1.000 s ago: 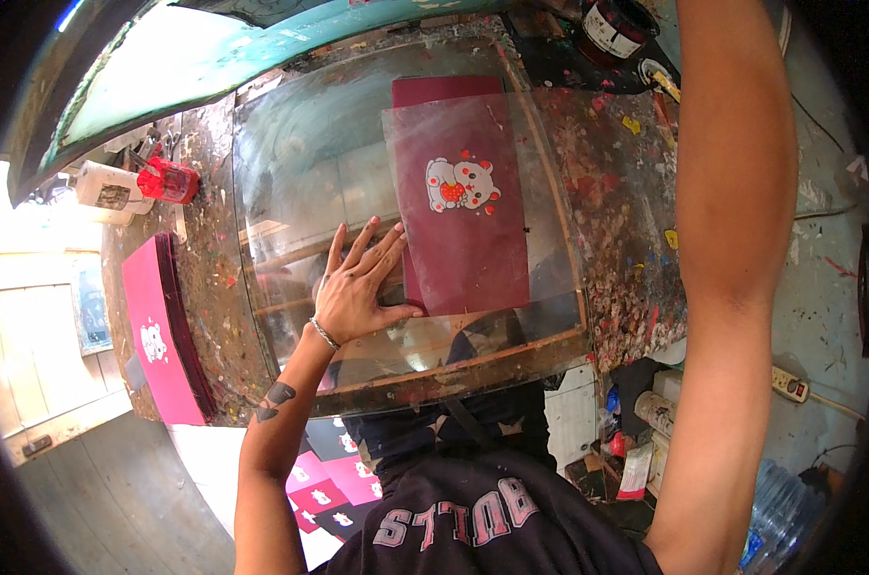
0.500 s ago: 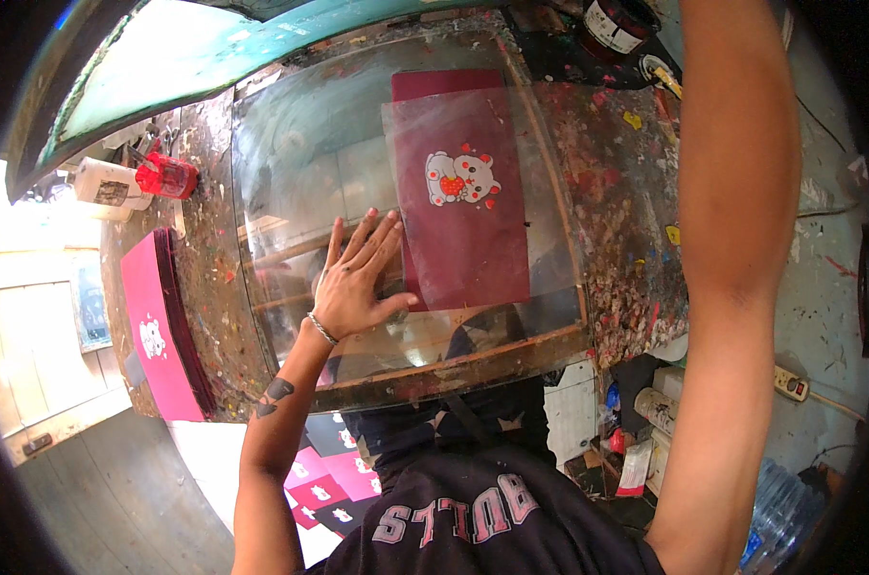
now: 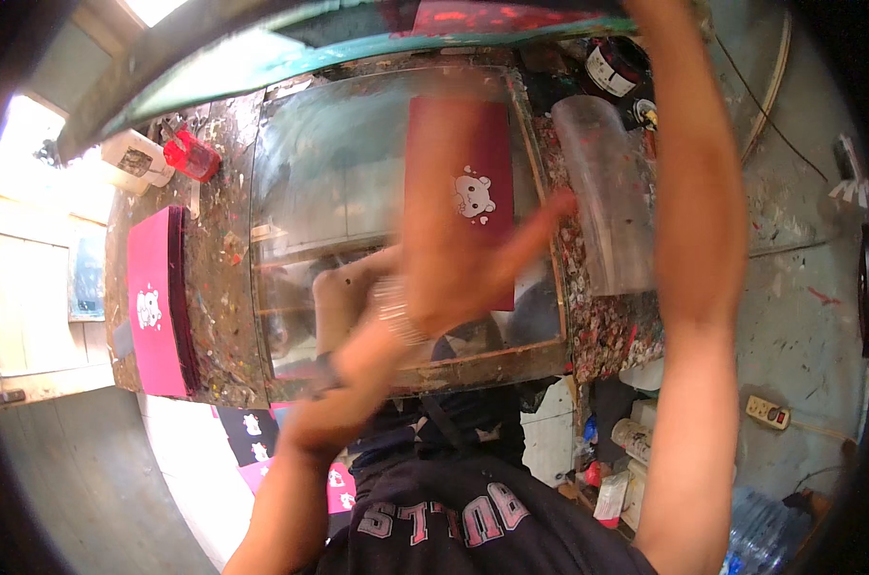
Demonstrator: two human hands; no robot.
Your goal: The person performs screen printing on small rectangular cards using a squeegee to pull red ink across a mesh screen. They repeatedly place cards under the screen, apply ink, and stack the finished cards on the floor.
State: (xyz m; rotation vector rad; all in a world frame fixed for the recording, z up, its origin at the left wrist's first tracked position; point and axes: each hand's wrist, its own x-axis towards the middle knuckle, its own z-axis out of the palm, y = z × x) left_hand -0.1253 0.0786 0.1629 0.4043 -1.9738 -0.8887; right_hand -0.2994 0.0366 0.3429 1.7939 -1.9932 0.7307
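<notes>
My left hand [image 3: 458,230], smeared by motion, is over a maroon sheet [image 3: 493,259] on the glass tabletop panel [image 3: 329,172]. Its thumb stretches out to the right, apart from the blurred fingers, and nothing shows in its grasp. A white cartoon animal is printed on the sheet, which the hand partly covers. By the thumb tip, a clear plastic film [image 3: 602,192] lies curved along the paint-splattered right side of the table. My right arm reaches up to the raised frame [image 3: 358,48] at the far edge; its hand is outside the picture.
A stack of magenta printed sheets [image 3: 157,307] lies at the table's left edge. Behind it are a red cup [image 3: 192,156] and a white container [image 3: 136,161]. An ink tub [image 3: 612,69] stands at the far right. A power strip [image 3: 768,412] is on the right.
The clear film has moved off the maroon sheet to the right side of the table. My left hand has swung up and right over the sheet. The whole view has shifted somewhat.
</notes>
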